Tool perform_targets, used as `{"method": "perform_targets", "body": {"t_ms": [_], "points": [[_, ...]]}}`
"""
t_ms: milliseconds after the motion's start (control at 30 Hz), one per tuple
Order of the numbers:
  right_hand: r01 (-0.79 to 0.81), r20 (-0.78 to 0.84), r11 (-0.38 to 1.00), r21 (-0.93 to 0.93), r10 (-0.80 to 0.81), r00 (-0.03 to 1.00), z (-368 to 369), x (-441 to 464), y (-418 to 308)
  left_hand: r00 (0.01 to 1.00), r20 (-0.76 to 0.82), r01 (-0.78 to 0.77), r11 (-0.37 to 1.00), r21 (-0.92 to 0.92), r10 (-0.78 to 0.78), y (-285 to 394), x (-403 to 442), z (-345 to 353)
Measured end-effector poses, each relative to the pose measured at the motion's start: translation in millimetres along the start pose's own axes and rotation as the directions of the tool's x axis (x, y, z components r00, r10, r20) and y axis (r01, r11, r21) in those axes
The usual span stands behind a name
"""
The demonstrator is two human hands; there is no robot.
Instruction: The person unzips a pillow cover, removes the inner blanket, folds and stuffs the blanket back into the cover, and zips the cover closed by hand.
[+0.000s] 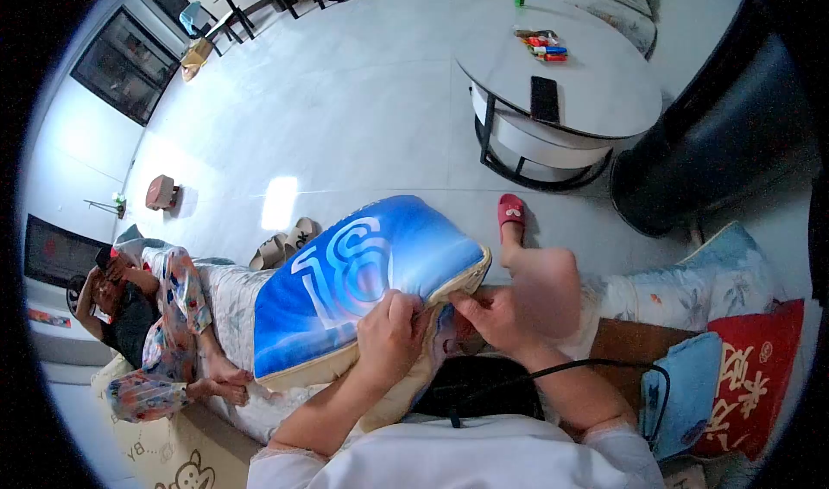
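Observation:
A blue cushion with a large "18" print and cream edging lies across the lap, tilted up to the right. Both hands are at its lower right edge, close together. My left hand is closed, its fingers pinching the cushion's edge. Just to the right, my right hand has thumb and fingers pressed together on the cream edging near the corner. Whatever small part of the edge lies between the fingertips is too small to make out. A black cable passes over the right forearm.
Another person reclines on the sofa at left. A round table holds a phone, markers and a green bottle. At right lie a red cushion and a folded blue cloth. Slippers are on the floor.

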State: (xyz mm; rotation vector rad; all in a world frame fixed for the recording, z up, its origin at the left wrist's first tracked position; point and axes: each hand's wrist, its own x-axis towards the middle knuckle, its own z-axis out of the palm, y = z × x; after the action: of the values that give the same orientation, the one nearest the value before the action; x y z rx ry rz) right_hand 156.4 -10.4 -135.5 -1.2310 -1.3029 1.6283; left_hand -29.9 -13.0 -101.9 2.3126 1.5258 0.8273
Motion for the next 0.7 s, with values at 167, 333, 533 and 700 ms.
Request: {"method": "perform_targets", "body": {"t_ms": [167, 333, 533, 700], "points": [[0.104, -0.102, 0.992, 0.074, -0.096, 0.990, 7, 1, 27, 0.998, -0.001, -0.061, 0.995, 0.073, 0.061, 3, 1, 3], [0.042, 0.087, 0.939, 0.340, -0.076, 0.993, 14, 0, 4, 0.997, -0.043, -0.064, 0.997, 0.052, 0.066, 0, -18, -9], [0.034, 0.197, 0.975, 0.218, -0.078, 0.977, 13, 3, -18, 0.997, -0.067, -0.037, 0.999, -0.039, 0.034, -2, -23, -11], [0.061, 0.218, 0.998, -0.033, -0.053, 0.974, 16, 6, -24, 0.997, -0.052, -0.053, 0.996, -0.077, 0.049, -7, -23, -11]]}}
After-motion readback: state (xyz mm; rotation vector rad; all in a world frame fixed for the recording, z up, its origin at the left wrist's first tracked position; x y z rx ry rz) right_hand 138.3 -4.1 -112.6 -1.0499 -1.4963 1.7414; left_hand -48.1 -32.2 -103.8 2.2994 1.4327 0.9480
